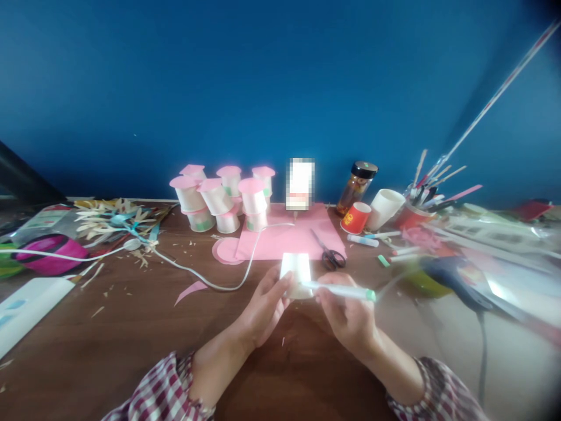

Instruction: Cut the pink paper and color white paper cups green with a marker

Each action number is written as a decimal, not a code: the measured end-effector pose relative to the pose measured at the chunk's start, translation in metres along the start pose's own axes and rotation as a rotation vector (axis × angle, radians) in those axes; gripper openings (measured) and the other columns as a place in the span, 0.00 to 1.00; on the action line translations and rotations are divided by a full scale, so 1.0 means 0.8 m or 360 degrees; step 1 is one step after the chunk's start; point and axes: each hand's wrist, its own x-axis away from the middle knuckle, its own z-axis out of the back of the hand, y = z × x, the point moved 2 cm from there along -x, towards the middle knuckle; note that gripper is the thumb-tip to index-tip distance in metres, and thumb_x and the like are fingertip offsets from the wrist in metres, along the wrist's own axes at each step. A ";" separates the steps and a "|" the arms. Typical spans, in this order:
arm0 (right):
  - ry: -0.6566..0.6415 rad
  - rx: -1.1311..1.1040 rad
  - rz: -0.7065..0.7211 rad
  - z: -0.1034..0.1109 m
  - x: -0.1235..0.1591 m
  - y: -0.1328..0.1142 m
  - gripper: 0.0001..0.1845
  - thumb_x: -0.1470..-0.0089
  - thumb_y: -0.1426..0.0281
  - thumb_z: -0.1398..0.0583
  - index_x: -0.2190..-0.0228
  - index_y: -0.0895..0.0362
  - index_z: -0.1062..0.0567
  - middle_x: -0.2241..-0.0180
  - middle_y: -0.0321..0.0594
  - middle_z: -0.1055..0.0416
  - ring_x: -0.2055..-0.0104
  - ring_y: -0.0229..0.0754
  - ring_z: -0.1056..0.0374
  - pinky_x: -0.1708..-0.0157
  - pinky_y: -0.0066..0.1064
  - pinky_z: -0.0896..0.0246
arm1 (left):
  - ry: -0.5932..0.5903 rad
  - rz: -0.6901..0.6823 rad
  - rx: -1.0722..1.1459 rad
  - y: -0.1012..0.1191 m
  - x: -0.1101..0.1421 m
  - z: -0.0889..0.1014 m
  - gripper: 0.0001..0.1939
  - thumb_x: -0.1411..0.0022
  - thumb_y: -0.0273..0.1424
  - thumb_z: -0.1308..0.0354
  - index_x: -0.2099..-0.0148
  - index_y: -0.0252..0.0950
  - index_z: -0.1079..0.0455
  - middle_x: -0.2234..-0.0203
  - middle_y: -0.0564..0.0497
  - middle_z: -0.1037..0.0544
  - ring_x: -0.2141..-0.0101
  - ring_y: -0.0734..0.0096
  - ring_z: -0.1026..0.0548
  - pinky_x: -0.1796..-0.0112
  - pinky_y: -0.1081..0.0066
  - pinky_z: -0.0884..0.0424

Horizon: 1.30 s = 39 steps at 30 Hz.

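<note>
While my left fingers grasp a small white cup by its left side and base, with only the cup's width between thumb and fingertips, my right fingers are pinched closed around a white marker. I hold the marker nearly level, its green end pointing right and its other end at the cup's front; I cannot tell whether the tip touches. The cup is held over the middle of the table, on the near side of a pink sheet. Scissors lie partly on that sheet's right side. Stacked cups with pink tops stand far left of it, and a red cup stands to its right.
</note>
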 end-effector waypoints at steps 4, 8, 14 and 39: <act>-0.0012 -0.0005 0.0000 0.000 0.000 0.001 0.07 0.40 0.71 0.47 0.69 0.57 0.30 0.74 0.40 0.29 0.73 0.39 0.31 0.72 0.30 0.35 | 0.0029 -0.0006 0.0039 0.000 0.000 -0.001 0.08 0.42 0.34 0.41 0.58 0.40 0.30 0.61 0.51 0.24 0.55 0.67 0.29 0.49 0.64 0.40; -0.0005 0.0000 0.0002 0.000 -0.001 0.001 0.07 0.40 0.71 0.47 0.68 0.57 0.30 0.74 0.40 0.29 0.73 0.40 0.31 0.72 0.30 0.35 | 0.0026 0.0005 0.0070 0.002 0.002 -0.004 0.07 0.41 0.33 0.41 0.59 0.39 0.29 0.62 0.51 0.24 0.55 0.68 0.29 0.47 0.64 0.40; 0.0009 -0.0007 0.0003 0.001 -0.003 0.000 0.08 0.40 0.71 0.47 0.69 0.57 0.30 0.74 0.39 0.29 0.74 0.39 0.31 0.72 0.29 0.35 | 0.0024 0.0008 0.0096 0.004 0.002 -0.006 0.07 0.42 0.33 0.40 0.60 0.39 0.28 0.61 0.51 0.24 0.53 0.67 0.29 0.46 0.63 0.41; 0.0066 -0.0063 -0.0043 0.006 -0.004 0.003 0.06 0.41 0.72 0.47 0.68 0.57 0.30 0.74 0.39 0.29 0.76 0.38 0.31 0.75 0.27 0.35 | -0.0007 0.0068 0.0100 0.007 0.002 -0.004 0.09 0.38 0.34 0.46 0.56 0.39 0.30 0.58 0.49 0.25 0.52 0.63 0.30 0.48 0.62 0.39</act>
